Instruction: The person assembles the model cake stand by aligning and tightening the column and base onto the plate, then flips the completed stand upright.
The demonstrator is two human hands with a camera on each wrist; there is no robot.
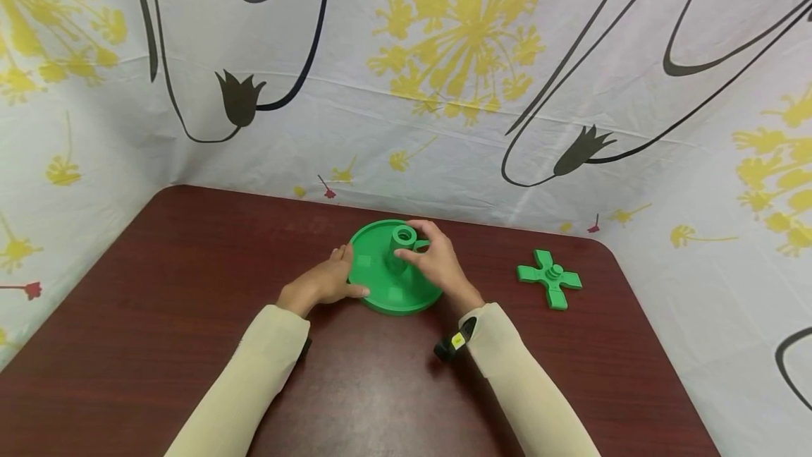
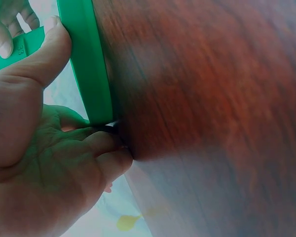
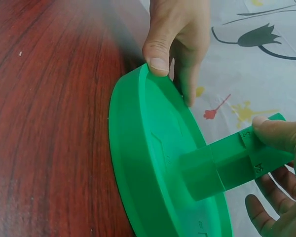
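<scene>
A round green tray (image 1: pixel 374 288) with a raised rim lies on the table, and a green hollow post (image 1: pixel 397 257) stands upright at its middle. The left hand (image 1: pixel 325 278) grips the tray's left rim, thumb on the near side; the left wrist view shows that hand (image 2: pixel 54 143) at the rim (image 2: pixel 86 64). The right hand (image 1: pixel 439 259) holds the top of the post, thumb in front and fingers behind. In the right wrist view its thumb and fingers (image 3: pixel 281 136) are around the post's upper part (image 3: pixel 237 158).
A green cross-shaped piece (image 1: pixel 555 297) with a threaded stub at its centre lies to the right on the dark red-brown table (image 1: pixel 190 266). A white patterned cloth (image 1: pixel 304 139) hangs behind the table and at both sides.
</scene>
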